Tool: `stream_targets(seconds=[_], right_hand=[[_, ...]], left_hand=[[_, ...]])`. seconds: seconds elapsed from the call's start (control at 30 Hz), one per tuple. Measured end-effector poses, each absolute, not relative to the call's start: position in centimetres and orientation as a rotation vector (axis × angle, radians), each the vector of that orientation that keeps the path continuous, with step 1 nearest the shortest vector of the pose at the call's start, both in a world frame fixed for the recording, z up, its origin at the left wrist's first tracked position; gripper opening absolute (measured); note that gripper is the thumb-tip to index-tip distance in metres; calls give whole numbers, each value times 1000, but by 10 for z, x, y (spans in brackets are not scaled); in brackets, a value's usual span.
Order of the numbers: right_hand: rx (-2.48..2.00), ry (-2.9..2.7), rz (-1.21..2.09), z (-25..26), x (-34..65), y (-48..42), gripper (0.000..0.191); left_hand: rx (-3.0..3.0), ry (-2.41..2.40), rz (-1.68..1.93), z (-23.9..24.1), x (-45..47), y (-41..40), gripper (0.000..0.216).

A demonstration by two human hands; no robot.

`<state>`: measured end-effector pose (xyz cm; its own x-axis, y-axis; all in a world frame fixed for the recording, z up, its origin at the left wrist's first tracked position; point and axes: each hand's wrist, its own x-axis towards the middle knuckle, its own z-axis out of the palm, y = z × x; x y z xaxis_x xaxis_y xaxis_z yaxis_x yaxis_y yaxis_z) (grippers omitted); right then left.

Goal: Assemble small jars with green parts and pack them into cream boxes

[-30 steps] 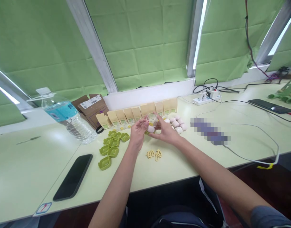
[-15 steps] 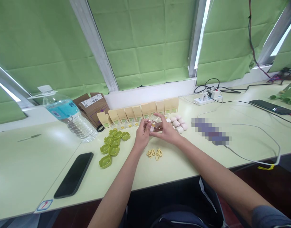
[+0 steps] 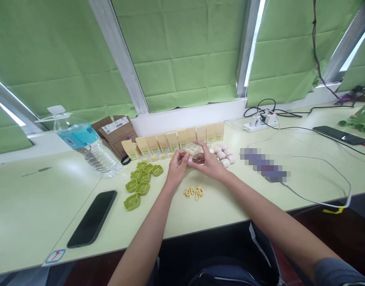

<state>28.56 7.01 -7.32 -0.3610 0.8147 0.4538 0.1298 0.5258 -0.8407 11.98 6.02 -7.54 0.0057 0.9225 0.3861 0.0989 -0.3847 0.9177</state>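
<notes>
Clear plastic case (image 3: 193, 149) is held btwn L hand (image 3: 178, 163) & R hand (image 3: 211, 163), fingers of both closed on it, over table (image 3: 224, 206), far side of yellow loops (image 3: 197, 193), prob light, stiff, slippery, crackable, best gripped gently by side walls

Case (image 3: 193, 149) colourless; cups (image 3: 143, 188) olive green; loops (image 3: 192, 192) yellow; pebbles (image 3: 221, 155) pinkish-white.

A pale bench (image 3: 218, 210) with lots of things on it.
A water bottle (image 3: 100, 155), brown box (image 3: 119, 137) and black phone (image 3: 92, 219) are on the left; green cups (image 3: 143, 177), yellow loops (image 3: 187, 193), pinkish lumps (image 3: 225, 163) and tan and clear boxes (image 3: 172, 142) are near the middle.
</notes>
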Motion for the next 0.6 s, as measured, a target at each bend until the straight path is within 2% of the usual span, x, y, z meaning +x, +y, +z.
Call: stream_targets(seconds=[0.13,0.23,0.47,0.6], right_hand=[[-801,-1839,866,-73,286,69,63],[-806,-1835,848,-73,285,69,61],[-769,-1725,951,-78,285,76,61],[-758,-1715,992,-80,289,80,54]], left_hand=[[1626,1089,1464,-77,119,59,31],[1621,1070,1466,-79,119,59,33],[1412,1148,1467,-72,118,59,51],[1384,1131,1499,-72,115,59,52]])
